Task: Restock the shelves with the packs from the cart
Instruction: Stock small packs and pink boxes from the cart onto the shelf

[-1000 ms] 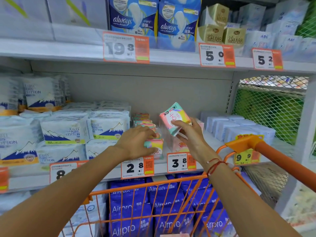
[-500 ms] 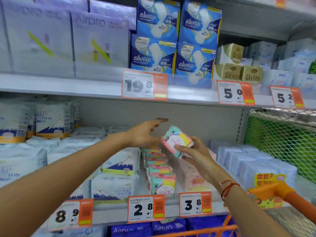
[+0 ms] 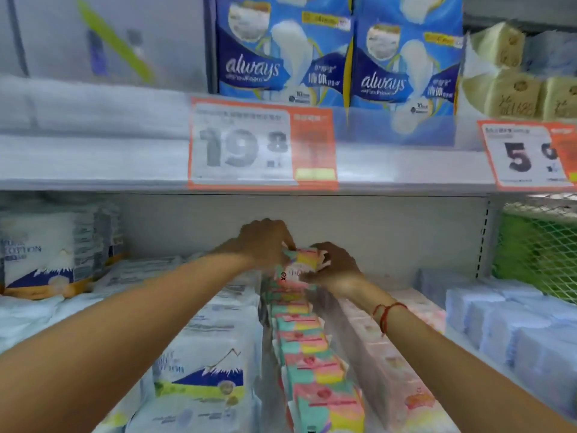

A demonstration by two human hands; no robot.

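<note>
A small multicoloured pack [image 3: 298,264], pink, teal and yellow, is held at the far end of a row of matching packs [image 3: 312,348] on the middle shelf. My left hand [image 3: 265,242] grips its upper left side with curled fingers. My right hand [image 3: 335,268] holds its right side, a red string on the wrist. The pack sits on top of the row's back end, close to the shelf's rear wall. The cart is out of view.
White cotton packs [image 3: 199,364] lie left of the row, pale pink packs [image 3: 393,354] right of it, lilac packs [image 3: 512,320] further right. The shelf above [image 3: 93,160] carries blue Always packs [image 3: 281,51] and price tags [image 3: 262,145]. Green mesh [image 3: 537,251] closes the right side.
Both hands have reached deeper into the shelf, carrying the pack from mid-air to the back of the row. My left hand now grips it too. The view has moved closer; the cart left the frame.
</note>
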